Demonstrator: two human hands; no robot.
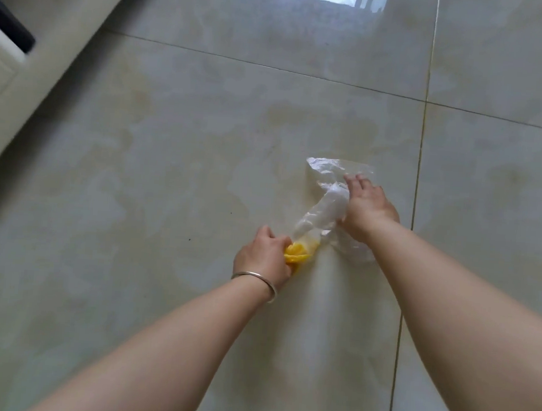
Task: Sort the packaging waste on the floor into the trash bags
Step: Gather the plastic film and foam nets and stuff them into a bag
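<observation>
Lying on the tiled floor (169, 166), the clear plastic bag (322, 209) stretches between your hands. Your left hand (264, 256) has its grip clamped on the bag's yellow end (296, 253), at seven o'clock of the bag. Your right hand (367, 205) presses flat on the plastic at three o'clock, fingers spread, gripping nothing.

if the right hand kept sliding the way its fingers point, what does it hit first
The right hand points up the frame, away from the person. First comes the far crumpled edge of the clear plastic bag already under its fingers; beyond that, only bare floor tile shows.
</observation>
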